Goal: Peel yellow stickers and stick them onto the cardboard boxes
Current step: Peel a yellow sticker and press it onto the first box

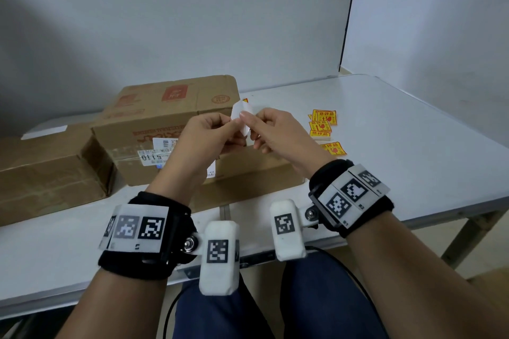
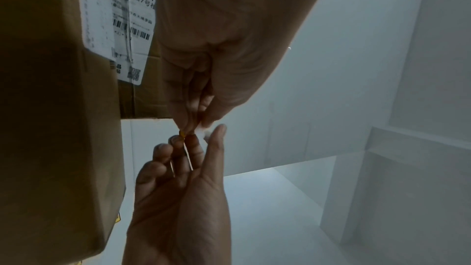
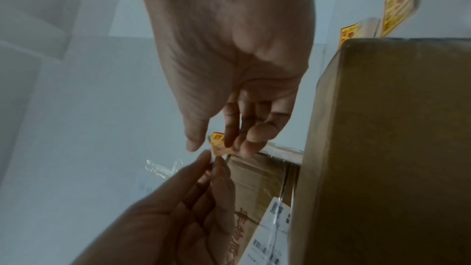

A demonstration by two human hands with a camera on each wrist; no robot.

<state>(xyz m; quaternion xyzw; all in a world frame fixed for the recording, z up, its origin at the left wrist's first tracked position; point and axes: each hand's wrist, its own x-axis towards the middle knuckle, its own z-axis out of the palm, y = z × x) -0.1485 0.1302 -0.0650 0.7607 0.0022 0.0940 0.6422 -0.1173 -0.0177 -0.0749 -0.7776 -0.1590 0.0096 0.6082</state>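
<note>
From the head camera, the left hand (image 1: 205,132) and right hand (image 1: 275,129) meet in the air above the large cardboard box (image 1: 176,124), both pinching one sticker (image 1: 242,118) whose white backing faces the camera; a flatter second box (image 1: 49,170) lies to the left on the table (image 1: 399,146), and a loose pile of yellow stickers (image 1: 322,122) sits to the right, near the right hand. The left wrist camera shows the left hand's own fingers (image 2: 186,108) closed on a sliver of yellow, seen edge-on, while the opposite hand's fingertips touch the same edge from below; the box's shipping label (image 2: 127,17) fills the upper left. In the right wrist camera the sticker's yellow printed face (image 3: 219,144) shows between the right thumb and forefinger, with the left fingertips nipping its lower corner. The sticker looks thin, light and floppy, so it probably curls or creases easily and will cling to skin once bared. The best hold is likely at a corner, one hand on the backing and the other on the yellow layer, keeping touch on the adhesive small.
</note>
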